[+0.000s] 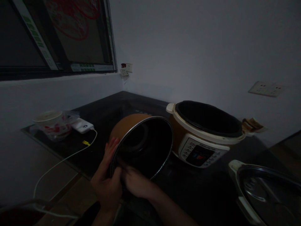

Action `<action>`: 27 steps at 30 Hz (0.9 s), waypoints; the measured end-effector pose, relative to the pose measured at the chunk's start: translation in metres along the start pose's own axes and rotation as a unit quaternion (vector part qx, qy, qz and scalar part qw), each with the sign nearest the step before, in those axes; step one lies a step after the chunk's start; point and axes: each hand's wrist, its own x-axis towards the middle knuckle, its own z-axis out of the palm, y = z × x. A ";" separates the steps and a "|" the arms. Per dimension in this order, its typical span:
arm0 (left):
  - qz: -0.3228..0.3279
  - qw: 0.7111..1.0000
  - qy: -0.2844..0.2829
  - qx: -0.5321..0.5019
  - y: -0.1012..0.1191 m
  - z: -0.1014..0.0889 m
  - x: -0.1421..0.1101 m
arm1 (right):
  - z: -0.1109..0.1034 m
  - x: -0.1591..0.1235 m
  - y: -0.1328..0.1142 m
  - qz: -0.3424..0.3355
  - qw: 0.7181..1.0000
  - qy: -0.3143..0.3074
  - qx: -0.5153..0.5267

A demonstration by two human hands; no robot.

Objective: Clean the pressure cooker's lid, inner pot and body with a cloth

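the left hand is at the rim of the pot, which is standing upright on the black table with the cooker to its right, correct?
One thing is off: the pot is not upright. The head view shows it tipped, its mouth turned toward the camera. The left hand, black table and cooker are as you say.

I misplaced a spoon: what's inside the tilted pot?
The right hand reaches into the tilted pot; otherwise only dim, dark lining shows. Whatever that hand covers can't be seen.

Probably a dim home kitchen, judging by the cooking pot [143,146], electric cooker [204,135] and wall sockets [265,88]
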 end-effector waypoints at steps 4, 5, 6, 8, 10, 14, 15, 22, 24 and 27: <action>-0.020 0.999 0.040 0.005 0.001 0.001 -0.001 | -0.014 -0.008 0.011 0.056 0.977 -0.087 -0.187; -0.015 0.999 0.039 0.006 0.001 0.000 0.000 | -0.019 -0.010 0.017 0.074 0.959 -0.103 -0.255; -0.008 0.999 0.033 0.006 0.001 0.000 0.000 | -0.023 -0.012 0.023 0.091 0.937 -0.112 -0.317; 0.009 1.000 0.010 0.006 0.001 -0.001 0.001 | -0.034 -0.015 0.033 0.113 0.900 -0.111 -0.406; 0.017 1.000 -0.004 0.004 0.002 -0.002 0.002 | -0.045 -0.015 0.039 0.130 0.879 -0.098 -0.448; -0.007 1.000 0.002 -0.003 0.004 -0.003 0.004 | -0.070 -0.008 0.043 0.159 0.845 -0.048 -0.509; -0.014 1.000 0.005 -0.001 0.005 -0.004 0.005 | -0.076 -0.005 0.043 0.163 0.835 -0.027 -0.524; -0.001 1.000 -0.005 0.027 0.006 -0.006 0.006 | -0.095 0.003 0.045 0.134 0.799 0.070 -0.581; 0.017 0.999 -0.017 0.026 0.006 -0.005 0.006 | -0.093 0.000 0.047 0.124 0.798 0.077 -0.585; 0.041 0.998 -0.032 0.025 0.006 -0.004 0.005 | -0.090 -0.005 0.050 0.115 0.801 0.082 -0.581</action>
